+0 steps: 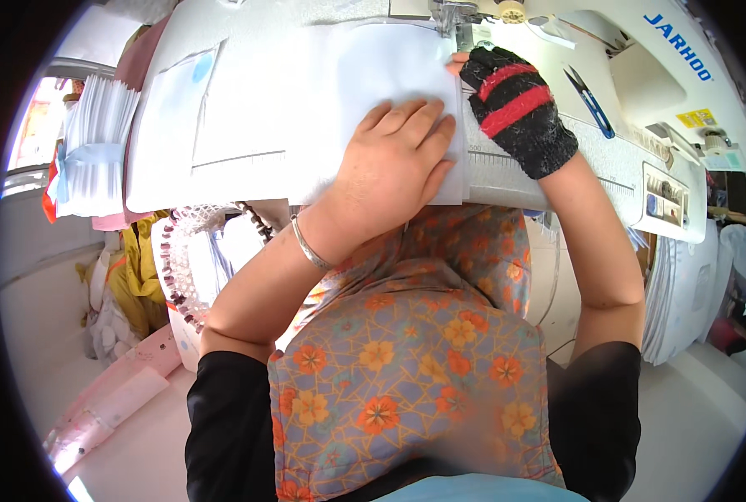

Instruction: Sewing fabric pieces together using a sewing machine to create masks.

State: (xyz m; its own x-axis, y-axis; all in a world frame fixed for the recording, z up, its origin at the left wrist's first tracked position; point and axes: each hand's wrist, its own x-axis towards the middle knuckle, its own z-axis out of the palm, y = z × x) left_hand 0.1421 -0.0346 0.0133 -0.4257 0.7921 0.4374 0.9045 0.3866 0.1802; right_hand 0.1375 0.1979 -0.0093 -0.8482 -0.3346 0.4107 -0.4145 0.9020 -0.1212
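Observation:
My left hand [394, 155] lies flat, fingers spread a little, pressing a piece of white fabric [365, 84] onto the white sewing table [222, 180]. A silver bangle [309, 245] circles that wrist. My right hand [515, 105] wears a black fingerless glove with red stripes. It rests on the fabric's right edge, fingertips close to the needle area [452, 21] of the white sewing machine [641, 75]. The fabric runs from under both hands up to the presser foot.
Blue-handled thread snips [590, 102] lie on the machine bed right of my right hand. A tied stack of white fabric pieces [97, 142] sits at the left. A basket [181, 268] stands below the table edge, and more white pieces [682, 293] hang at the right.

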